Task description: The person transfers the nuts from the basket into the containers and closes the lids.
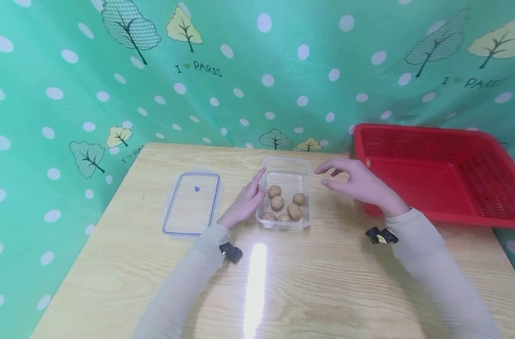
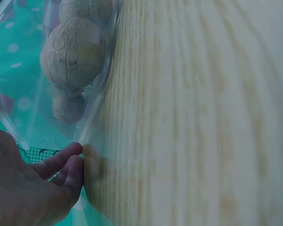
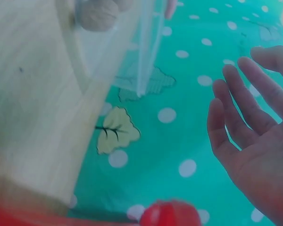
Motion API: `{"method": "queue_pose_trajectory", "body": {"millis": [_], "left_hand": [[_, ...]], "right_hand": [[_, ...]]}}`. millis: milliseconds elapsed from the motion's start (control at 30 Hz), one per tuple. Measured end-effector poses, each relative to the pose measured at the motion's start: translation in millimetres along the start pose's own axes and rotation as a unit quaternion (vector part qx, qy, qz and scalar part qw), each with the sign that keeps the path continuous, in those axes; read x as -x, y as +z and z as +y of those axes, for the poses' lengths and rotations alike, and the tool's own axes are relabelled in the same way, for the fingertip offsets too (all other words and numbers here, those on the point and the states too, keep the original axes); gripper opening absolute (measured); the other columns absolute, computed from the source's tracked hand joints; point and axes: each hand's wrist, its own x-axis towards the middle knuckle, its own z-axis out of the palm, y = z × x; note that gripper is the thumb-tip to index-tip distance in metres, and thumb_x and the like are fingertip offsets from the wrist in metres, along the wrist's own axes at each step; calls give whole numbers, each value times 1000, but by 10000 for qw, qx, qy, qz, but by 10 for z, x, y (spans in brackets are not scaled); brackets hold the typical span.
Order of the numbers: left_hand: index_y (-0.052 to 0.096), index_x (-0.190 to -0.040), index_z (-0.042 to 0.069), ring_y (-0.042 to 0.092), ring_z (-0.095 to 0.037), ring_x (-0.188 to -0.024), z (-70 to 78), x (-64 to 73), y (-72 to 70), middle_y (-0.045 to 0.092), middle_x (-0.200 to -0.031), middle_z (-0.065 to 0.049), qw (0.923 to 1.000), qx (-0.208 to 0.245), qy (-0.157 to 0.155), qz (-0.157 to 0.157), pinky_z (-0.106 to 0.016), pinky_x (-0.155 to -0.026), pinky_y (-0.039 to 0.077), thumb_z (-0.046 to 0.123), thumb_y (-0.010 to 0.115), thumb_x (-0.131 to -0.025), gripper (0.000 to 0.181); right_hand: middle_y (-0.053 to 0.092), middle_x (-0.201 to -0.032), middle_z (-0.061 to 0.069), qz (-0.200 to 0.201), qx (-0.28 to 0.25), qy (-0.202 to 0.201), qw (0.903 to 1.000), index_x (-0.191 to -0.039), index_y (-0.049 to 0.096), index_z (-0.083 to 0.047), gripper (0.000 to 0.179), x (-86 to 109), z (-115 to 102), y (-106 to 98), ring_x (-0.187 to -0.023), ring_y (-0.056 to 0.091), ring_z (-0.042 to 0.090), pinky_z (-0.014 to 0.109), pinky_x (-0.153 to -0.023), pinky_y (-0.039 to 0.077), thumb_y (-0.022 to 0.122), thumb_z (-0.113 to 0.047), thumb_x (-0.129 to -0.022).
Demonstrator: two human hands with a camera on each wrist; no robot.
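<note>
A clear plastic food container [image 1: 284,223] stands on the table without a lid, with several walnuts [image 1: 294,211] gathered toward its near end. My left hand [image 1: 245,201] rests along the container's left side, thumb near the rim and fingers extended. In the left wrist view, the fingertips [image 2: 76,153] meet near the container's lower edge, and a walnut [image 2: 73,54] shows through the wall. Just right of the container, my right hand [image 1: 359,181] hovers with relaxed, slightly bent fingers. Its palm holds nothing in the right wrist view, where the fingers [image 3: 257,113] are spread apart.
A clear lid with a blue seal [image 1: 192,203] lies left of the container. At the right stands a large red plastic basket [image 1: 427,214], close to my right forearm. The wooden table [image 1: 317,282] backs onto a green dotted cloth [image 1: 240,108].
</note>
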Motion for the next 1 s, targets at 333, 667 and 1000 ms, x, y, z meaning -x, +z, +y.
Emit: {"method": "queue_pose_trajectory", "body": {"millis": [333, 667, 1000], "left_hand": [[15, -156, 17, 42, -21, -69, 13, 3, -6, 44, -78, -7, 10000, -66, 61, 18, -40, -65, 43, 16, 42, -101, 62], [15, -156, 17, 41, -20, -69, 5, -26, 0, 44, -77, -6, 10000, -50, 45, 32, -38, -64, 42, 17, 43, -101, 62], [16, -156, 16, 41, -19, -67, -13, -20, -3, 43, -77, -6, 9999, -106, 110, 30, -37, -63, 42, 14, 43, -100, 62]], "right_hand": [[65, -110, 3, 367, 104, 616, 9974, -116, 68, -10, 28, 31, -83, -333, -90, 60, 18, 22, -74, 50, 70, -13, -88], [57, -119, 1, 598, 183, 763, 9951, -120, 66, -11, 31, 28, -42, -668, -97, 53, 13, 14, -79, 44, 69, -13, -90], [56, -124, 6, 371, -79, 1520, 9877, -133, 57, -10, 42, 7, 241, -996, -106, 53, 12, 11, -78, 46, 65, -22, -93]]}}
